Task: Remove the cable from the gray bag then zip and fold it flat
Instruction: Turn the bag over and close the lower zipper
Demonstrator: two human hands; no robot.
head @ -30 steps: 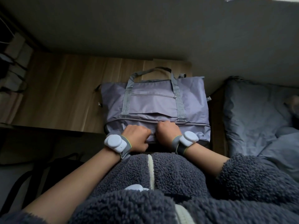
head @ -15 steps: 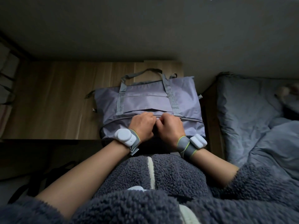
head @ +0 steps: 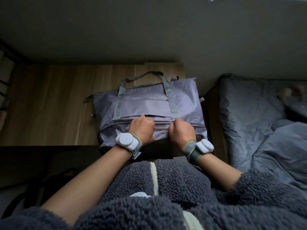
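From the head view, the bag [head: 149,107] lies flat on the wooden worktop [head: 49,105], its handles [head: 142,77] at the far end and its bottom edge hanging just over the near edge, toward the person. Its long axis runs left to right, and so do the zipper lines across its lower half. Both hands sit on that lower band: the left hand [head: 142,128] left of centre, the right hand [head: 181,131] right of centre, a little apart, each curled into a fist that seems to pinch the fabric at a seam. The fingers are tucked under, so whether either holds a zipper pull I cannot tell. No cable shows anywhere. The coming move likely rolls the near band away from the body, so the fold line crosses both hands equally. A bed [head: 257,113] lies right.
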